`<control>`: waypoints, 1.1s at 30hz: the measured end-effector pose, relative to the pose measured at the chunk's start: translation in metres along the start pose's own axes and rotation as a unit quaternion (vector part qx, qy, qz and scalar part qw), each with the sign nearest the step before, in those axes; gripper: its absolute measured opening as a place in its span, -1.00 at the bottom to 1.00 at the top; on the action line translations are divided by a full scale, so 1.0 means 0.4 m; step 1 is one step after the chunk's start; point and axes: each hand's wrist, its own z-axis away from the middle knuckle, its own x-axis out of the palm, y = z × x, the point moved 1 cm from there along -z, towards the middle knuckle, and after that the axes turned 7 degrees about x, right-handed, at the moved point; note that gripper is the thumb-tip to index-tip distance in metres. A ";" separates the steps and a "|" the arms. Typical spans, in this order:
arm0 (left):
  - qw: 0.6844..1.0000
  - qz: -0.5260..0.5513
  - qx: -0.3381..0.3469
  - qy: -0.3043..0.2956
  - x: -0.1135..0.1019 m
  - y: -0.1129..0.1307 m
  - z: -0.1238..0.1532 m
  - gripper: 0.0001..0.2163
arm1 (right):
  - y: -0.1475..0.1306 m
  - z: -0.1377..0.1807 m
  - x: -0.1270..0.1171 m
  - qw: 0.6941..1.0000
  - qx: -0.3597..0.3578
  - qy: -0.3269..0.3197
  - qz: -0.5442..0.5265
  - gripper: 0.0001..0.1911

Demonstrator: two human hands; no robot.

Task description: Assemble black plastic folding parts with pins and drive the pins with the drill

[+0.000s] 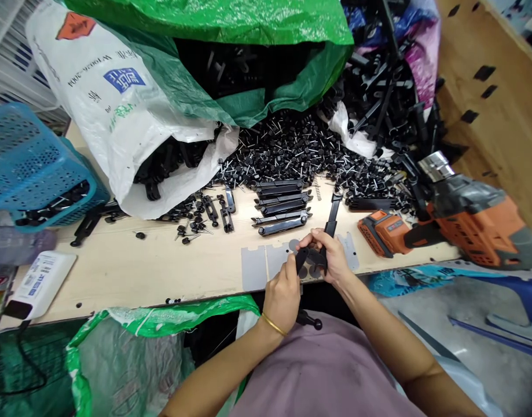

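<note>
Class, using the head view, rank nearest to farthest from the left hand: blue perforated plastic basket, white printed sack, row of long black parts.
1. Row of long black parts: just beyond the left hand.
2. White printed sack: farther, leftward.
3. Blue plastic basket: far left.

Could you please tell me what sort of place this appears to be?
It looks like an assembly workshop, judging by the heap of black-headed pins, the white sack with black parts in its mouth, and the orange-and-black cordless power tool.

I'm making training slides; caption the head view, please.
Left hand and right hand hold black parts at a workbench, orange cordless power tool nearby.
</note>
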 end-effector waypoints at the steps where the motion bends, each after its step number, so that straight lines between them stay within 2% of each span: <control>1: 1.000 -0.005 0.005 0.000 0.001 -0.002 0.004 -0.54 | 0.000 -0.002 -0.003 1.000 0.017 -0.013 0.004 -0.66; 4: 1.000 -0.019 0.013 -0.004 0.004 -0.001 0.015 -0.53 | 0.014 -0.002 0.000 0.998 0.049 -0.021 0.014 -0.65; 8: 0.999 -0.043 0.012 -0.006 -0.002 0.009 0.025 -0.57 | 0.042 0.008 0.014 0.997 -0.034 0.053 -0.032 -0.63; 10: 0.998 -0.059 0.016 0.000 -0.010 0.016 0.027 -0.60 | 0.046 0.011 0.019 0.996 -0.051 0.041 -0.057 -0.63; 12: 0.997 -0.074 0.028 0.006 -0.018 0.021 0.027 -0.61 | 0.043 0.010 0.022 0.998 -0.027 -0.004 -0.056 -0.63; 14: 0.996 -0.086 0.039 0.005 -0.023 0.023 0.024 -0.62 | 0.040 0.008 0.021 0.998 -0.017 -0.020 -0.059 -0.64; 18: 0.994 -0.099 0.038 -0.013 -0.024 0.021 0.012 -0.62 | 0.048 0.010 0.016 0.993 -0.067 0.040 -0.092 -0.65; 23: 0.995 -0.093 0.036 -0.015 -0.018 0.018 0.014 -0.63 | 0.066 0.010 0.019 0.992 -0.069 0.049 -0.092 -0.64; 26: 0.995 -0.068 0.029 -0.060 -0.011 -0.001 0.009 -0.62 | 0.075 -0.004 0.023 0.991 -0.070 0.061 -0.095 -0.64; 29: 0.989 -0.009 0.035 -0.143 0.002 -0.050 -0.025 -0.61 | 0.083 -0.019 -0.004 0.990 -0.069 0.093 -0.075 -0.68; 31: 0.980 0.020 0.053 -0.192 0.010 -0.095 -0.067 -0.62 | 0.080 -0.015 -0.050 0.995 -0.041 0.095 0.000 -0.69; 33: 0.972 0.005 0.092 -0.217 0.016 -0.138 -0.113 -0.68 | 0.069 0.006 -0.111 0.986 0.037 0.035 0.162 -0.62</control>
